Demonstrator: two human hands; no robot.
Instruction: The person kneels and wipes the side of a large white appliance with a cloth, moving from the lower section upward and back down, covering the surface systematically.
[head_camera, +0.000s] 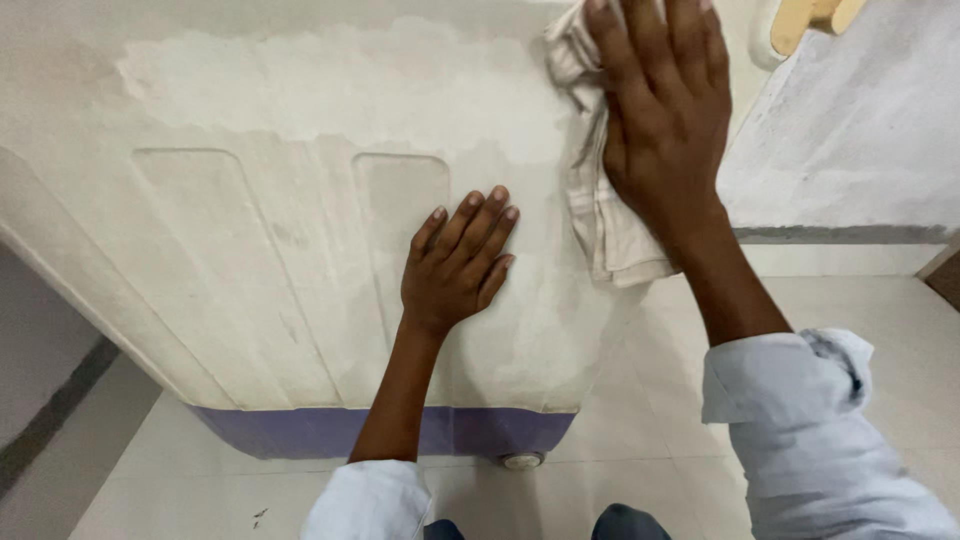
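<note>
Crumpled cream cloth (600, 215) pressed flat under open right hand (665, 110) near appliance side panel's (250, 250) upper right edge, left hand (455, 265) open, palm flat on dusty, smeared panel

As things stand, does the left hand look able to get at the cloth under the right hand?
Probably yes: the left hand lies flat on the appliance's side panel, with only bare panel between it and the cloth hanging below the right hand.

Cream appliance (300, 250) (purple base), off-white cloth (600, 215)
</note>
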